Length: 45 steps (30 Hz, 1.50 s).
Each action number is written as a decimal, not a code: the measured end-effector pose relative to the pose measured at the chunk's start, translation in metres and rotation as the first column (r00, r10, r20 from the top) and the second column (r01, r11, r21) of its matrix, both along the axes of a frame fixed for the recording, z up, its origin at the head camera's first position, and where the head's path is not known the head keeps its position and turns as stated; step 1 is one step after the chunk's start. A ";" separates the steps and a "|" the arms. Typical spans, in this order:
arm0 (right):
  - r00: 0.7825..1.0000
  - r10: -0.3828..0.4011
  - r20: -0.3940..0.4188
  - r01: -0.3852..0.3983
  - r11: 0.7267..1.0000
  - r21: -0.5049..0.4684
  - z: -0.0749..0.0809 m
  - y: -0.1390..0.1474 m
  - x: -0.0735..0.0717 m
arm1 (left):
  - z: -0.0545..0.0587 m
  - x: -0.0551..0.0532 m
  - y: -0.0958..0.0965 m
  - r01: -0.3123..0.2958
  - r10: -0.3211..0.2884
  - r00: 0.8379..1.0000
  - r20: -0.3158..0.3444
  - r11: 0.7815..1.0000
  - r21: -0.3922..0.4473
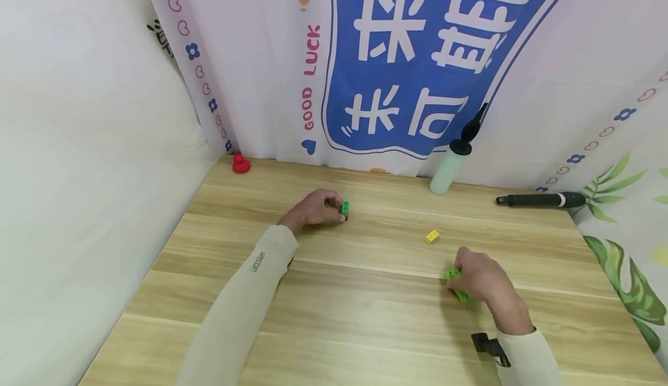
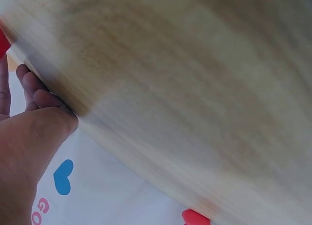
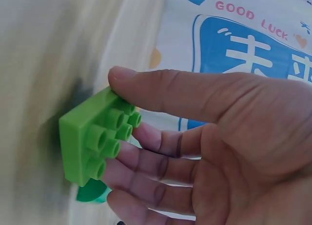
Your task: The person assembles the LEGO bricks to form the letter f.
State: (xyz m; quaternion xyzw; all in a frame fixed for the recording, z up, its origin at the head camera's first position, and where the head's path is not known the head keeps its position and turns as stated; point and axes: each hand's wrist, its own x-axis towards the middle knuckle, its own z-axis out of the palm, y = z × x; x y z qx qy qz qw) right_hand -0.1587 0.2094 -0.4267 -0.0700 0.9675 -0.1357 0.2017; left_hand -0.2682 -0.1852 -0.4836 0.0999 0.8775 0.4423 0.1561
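Observation:
My left hand (image 1: 318,206), left of the table's middle, pinches a small green toy brick (image 1: 345,207) with a bit of red under it. In the left wrist view that hand (image 2: 29,137) is cut off at the edge, beside a red piece (image 2: 4,43). Nearer the front right, my right hand (image 1: 481,276) grips a light green toy brick (image 3: 95,137) between thumb and fingers, its studs turned towards the palm. Below that brick shows a darker green piece (image 3: 92,192); I cannot tell whether they are joined. A yellow toy brick (image 1: 431,236) lies beyond the right hand.
On the wooden table (image 1: 334,328) a small red figure (image 1: 241,164) sits at the back left corner. A pale green cylinder with a black top (image 1: 446,168) stands at the back, and a black rod-like tool (image 1: 540,200) lies at the back right. Printed cloth hangs behind.

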 end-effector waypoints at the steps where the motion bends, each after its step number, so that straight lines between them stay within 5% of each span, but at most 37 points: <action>1: 1.000 0.000 -0.010 0.000 1.000 -0.005 0.002 -0.001 -0.002 | 0.000 0.000 0.000 0.000 0.000 1.000 0.000 1.000 -0.001; 14: 0.978 0.063 -0.200 -0.082 0.992 -0.093 0.031 -0.039 -0.035 | -0.001 0.000 0.001 0.008 -0.008 1.000 -0.016 1.000 -0.002; 22: 0.873 0.173 -0.455 -0.266 0.952 -0.149 0.029 -0.081 -0.058 | 0.000 0.001 0.000 0.001 -0.001 1.000 -0.011 1.000 0.006; 28: 0.817 0.197 -0.542 -0.361 0.908 -0.214 0.029 -0.104 -0.074 | 0.000 0.001 0.000 0.002 -0.002 1.000 -0.008 1.000 0.004; 32: 0.816 0.200 -0.543 -0.392 0.881 -0.266 0.026 -0.121 -0.086 | 0.001 0.001 0.000 -0.001 0.001 1.000 -0.001 1.000 0.005; 45: 0.865 0.167 -0.473 -0.373 0.845 -0.384 -0.001 -0.167 -0.110 | -0.001 0.000 0.000 0.008 -0.008 1.000 -0.007 1.000 -0.012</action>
